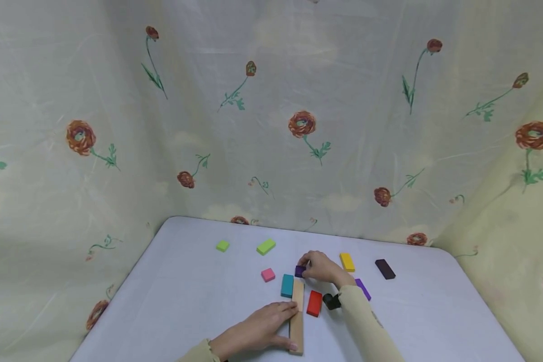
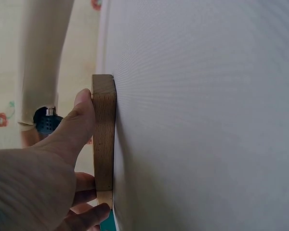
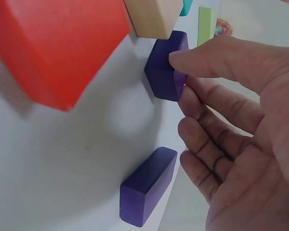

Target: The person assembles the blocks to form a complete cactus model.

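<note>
My right hand pinches a short dark purple block between thumb and fingers, at the far end of a row of pale wooden blocks. In the right wrist view the purple block is close to the wooden end; whether they touch I cannot tell. My left hand holds the wooden row from its left side. Its thumb lies near the close end and its fingers by the seam between two wooden pieces. A teal block lies left of the row, and a red block lies right of it.
A pink block and two lime green blocks lie farther left and back. Toward the right are a yellow block, a dark brown block and a longer purple block. Flowered cloth hangs around the white table.
</note>
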Demonstrator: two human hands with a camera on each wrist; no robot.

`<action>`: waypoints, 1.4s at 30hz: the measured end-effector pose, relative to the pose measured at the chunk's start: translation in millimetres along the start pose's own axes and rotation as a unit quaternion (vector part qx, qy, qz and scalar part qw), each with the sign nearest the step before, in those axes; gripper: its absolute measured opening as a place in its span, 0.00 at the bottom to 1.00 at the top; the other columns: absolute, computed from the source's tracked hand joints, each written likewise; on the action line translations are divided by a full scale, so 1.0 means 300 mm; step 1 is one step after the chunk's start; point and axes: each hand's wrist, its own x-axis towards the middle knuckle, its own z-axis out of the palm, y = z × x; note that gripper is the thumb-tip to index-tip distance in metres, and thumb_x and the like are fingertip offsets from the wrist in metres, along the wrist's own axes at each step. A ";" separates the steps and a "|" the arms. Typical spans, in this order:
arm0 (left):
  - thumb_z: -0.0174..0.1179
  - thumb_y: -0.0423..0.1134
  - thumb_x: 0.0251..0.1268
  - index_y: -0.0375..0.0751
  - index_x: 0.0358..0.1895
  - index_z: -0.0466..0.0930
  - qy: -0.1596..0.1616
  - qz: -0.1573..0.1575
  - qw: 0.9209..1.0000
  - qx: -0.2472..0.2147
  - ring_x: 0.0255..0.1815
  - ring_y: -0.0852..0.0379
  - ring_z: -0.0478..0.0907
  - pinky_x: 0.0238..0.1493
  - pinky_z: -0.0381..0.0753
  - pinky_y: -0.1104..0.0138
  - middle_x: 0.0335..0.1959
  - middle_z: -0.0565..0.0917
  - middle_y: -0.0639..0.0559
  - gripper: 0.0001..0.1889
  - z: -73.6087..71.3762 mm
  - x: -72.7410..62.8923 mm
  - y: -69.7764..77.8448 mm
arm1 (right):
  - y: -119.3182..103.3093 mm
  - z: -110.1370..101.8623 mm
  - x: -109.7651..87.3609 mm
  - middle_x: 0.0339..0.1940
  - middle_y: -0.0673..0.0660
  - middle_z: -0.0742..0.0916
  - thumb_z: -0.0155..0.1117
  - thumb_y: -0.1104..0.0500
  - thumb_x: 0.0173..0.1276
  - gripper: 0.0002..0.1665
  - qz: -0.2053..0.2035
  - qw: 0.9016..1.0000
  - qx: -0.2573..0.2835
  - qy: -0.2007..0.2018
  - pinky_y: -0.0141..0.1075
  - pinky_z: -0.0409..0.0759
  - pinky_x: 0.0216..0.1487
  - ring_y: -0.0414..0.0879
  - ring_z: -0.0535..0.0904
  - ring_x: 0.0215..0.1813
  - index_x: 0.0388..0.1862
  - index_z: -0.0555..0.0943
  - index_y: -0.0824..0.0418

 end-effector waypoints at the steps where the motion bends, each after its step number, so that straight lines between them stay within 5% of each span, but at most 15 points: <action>1: 0.54 0.72 0.52 0.48 0.72 0.63 0.000 0.001 1.000 0.001 0.72 0.58 0.64 0.70 0.68 0.62 0.74 0.64 0.56 0.47 -0.001 0.000 0.000 | -0.001 0.001 -0.001 0.39 0.51 0.83 0.70 0.63 0.59 0.12 0.001 1.000 0.002 -0.001 0.39 0.79 0.46 0.44 0.74 0.40 0.44 0.84 0.58; 42: 0.53 0.73 0.52 0.49 0.73 0.62 -0.006 0.001 1.000 0.014 0.71 0.58 0.64 0.68 0.70 0.62 0.74 0.63 0.57 0.47 -0.007 0.000 -0.002 | -0.005 0.022 -0.035 0.39 0.51 0.84 0.64 0.63 0.64 0.11 -0.016 0.999 0.024 -0.023 0.38 0.82 0.45 0.44 0.76 0.38 0.45 0.84 0.59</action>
